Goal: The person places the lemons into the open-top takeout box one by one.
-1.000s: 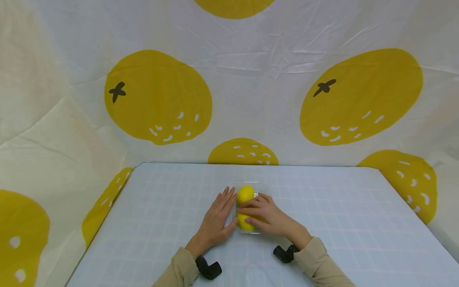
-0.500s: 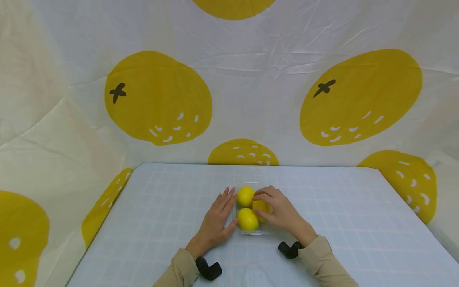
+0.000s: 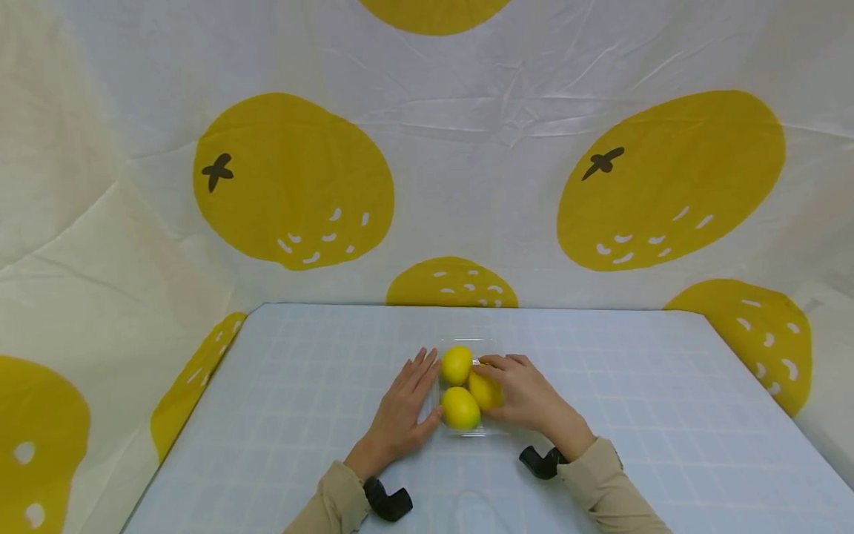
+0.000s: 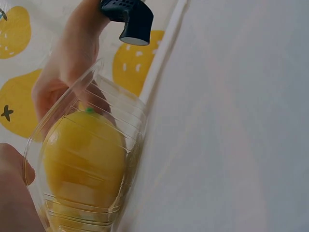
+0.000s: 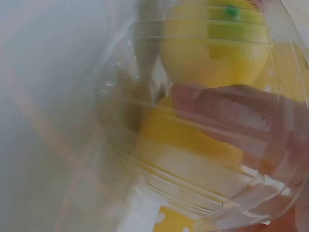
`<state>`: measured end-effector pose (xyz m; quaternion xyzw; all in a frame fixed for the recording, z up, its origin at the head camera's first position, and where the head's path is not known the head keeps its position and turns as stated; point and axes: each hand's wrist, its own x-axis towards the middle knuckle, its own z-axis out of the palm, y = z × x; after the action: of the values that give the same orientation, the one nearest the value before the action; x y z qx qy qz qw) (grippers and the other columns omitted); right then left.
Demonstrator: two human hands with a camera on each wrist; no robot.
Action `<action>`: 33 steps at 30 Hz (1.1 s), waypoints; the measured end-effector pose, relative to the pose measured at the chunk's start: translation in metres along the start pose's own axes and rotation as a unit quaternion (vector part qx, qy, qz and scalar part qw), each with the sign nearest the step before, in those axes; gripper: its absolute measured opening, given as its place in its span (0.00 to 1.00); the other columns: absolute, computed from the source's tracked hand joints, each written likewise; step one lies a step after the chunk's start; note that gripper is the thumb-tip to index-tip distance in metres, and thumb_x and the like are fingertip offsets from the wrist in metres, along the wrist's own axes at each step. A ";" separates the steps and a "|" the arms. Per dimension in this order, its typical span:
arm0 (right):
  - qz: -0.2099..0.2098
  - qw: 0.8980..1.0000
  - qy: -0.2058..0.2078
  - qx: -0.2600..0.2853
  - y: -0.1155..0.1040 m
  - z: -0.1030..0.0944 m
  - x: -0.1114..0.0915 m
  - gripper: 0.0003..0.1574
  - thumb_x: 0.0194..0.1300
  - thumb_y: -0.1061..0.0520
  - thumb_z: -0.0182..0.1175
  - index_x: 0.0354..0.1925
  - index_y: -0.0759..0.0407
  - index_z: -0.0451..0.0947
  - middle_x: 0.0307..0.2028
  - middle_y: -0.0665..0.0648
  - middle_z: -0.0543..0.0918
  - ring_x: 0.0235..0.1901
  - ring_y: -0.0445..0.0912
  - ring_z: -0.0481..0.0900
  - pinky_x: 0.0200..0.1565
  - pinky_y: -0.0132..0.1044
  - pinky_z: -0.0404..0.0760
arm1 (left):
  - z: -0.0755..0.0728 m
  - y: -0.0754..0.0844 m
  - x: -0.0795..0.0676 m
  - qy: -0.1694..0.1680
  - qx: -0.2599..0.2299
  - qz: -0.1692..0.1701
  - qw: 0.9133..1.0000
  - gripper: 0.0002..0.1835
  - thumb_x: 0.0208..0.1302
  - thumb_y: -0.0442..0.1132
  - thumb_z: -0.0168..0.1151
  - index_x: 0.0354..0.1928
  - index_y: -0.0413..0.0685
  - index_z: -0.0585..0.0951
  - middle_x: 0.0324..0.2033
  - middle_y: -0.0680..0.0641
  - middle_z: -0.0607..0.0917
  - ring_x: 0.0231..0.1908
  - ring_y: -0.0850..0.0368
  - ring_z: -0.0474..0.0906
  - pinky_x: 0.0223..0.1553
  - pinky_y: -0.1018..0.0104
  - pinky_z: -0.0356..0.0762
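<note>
Three yellow lemons lie in a clear plastic container [image 3: 472, 433] at mid-table: one at the far left [image 3: 457, 365], a nearer lemon [image 3: 460, 409], and a lemon at the right [image 3: 485, 391]. My right hand [image 3: 531, 394] grips the right lemon, fingers over its far side; in the right wrist view the thumb [image 5: 227, 111] lies against this lemon [image 5: 178, 140], behind the container's ribbed wall. With fingers straight, my left hand [image 3: 402, 409] rests along the container's left side. Through the clear wall [image 4: 130, 99], the left wrist view shows the near lemon [image 4: 84, 159] with a green tip.
A pale blue checked cloth [image 3: 320, 371] covers the table. Behind it hangs a white curtain [image 3: 474, 185] printed with large yellow fruit. Black wrist cameras sit at the left cuff [image 3: 389, 500] and the right cuff [image 3: 542, 463].
My right hand has moved right with one lemon, from over the near lemon to the container's right side, uncovering the near lemon. My left hand has stayed in place.
</note>
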<state>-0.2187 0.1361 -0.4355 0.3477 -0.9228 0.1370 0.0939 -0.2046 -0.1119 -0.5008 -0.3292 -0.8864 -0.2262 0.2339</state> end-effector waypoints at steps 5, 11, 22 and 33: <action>0.006 1.000 0.003 0.004 -0.002 0.006 0.001 0.42 0.41 0.45 0.72 0.56 0.56 0.76 0.54 0.58 0.78 0.51 0.53 0.75 0.56 0.54 0.67 | -0.001 -0.001 -0.001 0.000 -0.001 -0.003 1.000 0.35 0.61 0.49 0.47 0.69 0.40 0.60 0.70 0.43 0.58 0.70 0.45 0.51 0.66 0.44 0.54; 0.018 1.000 -0.010 -0.004 -0.006 0.008 0.002 0.45 0.45 0.43 0.68 0.61 0.59 0.72 0.57 0.59 0.76 0.52 0.53 0.74 0.56 0.56 0.64 | -0.001 -0.001 0.000 0.005 0.003 0.002 1.000 0.35 0.61 0.49 0.46 0.69 0.40 0.61 0.70 0.43 0.58 0.69 0.44 0.52 0.66 0.45 0.54; 0.034 0.999 -0.020 0.008 -0.007 0.011 0.002 0.45 0.48 0.48 0.71 0.63 0.58 0.69 0.59 0.60 0.74 0.51 0.54 0.72 0.52 0.56 0.66 | -0.001 -0.001 0.001 0.005 -0.005 0.001 1.000 0.35 0.61 0.49 0.46 0.69 0.40 0.60 0.70 0.42 0.59 0.70 0.45 0.51 0.66 0.45 0.53; 0.051 0.998 0.008 0.039 -0.010 0.013 0.003 0.47 0.39 0.50 0.77 0.59 0.58 0.73 0.56 0.58 0.76 0.50 0.53 0.72 0.49 0.54 0.68 | 0.000 -0.001 0.000 0.012 -0.019 0.002 1.000 0.35 0.62 0.49 0.45 0.69 0.39 0.61 0.70 0.43 0.58 0.70 0.44 0.52 0.66 0.45 0.52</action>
<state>-0.2153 0.1228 -0.4448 0.3020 -0.9326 0.1803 0.0808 -0.2052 -0.1126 -0.5006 -0.3322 -0.8786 -0.2462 0.2390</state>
